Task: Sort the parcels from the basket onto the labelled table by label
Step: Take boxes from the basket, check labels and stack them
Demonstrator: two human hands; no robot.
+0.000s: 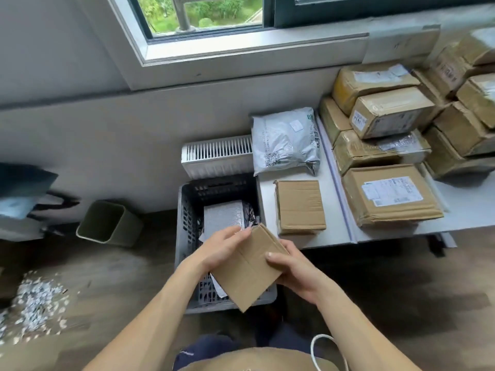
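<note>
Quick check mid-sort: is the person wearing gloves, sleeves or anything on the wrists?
No gloves: the left hand and right hand are both bare, with short nails. No rings, watch or wristbands show. The left forearm and right forearm are bare too; no sleeve reaches into view. A thin white cord loops beside the right forearm.

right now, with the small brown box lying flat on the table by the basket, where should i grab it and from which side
Probably across its two long sides, coming down from above. The small brown box lies flat, with bare table on its right and the table's edge on its left, so both sides are free. The grey mail bag lies close behind its far end.
</note>
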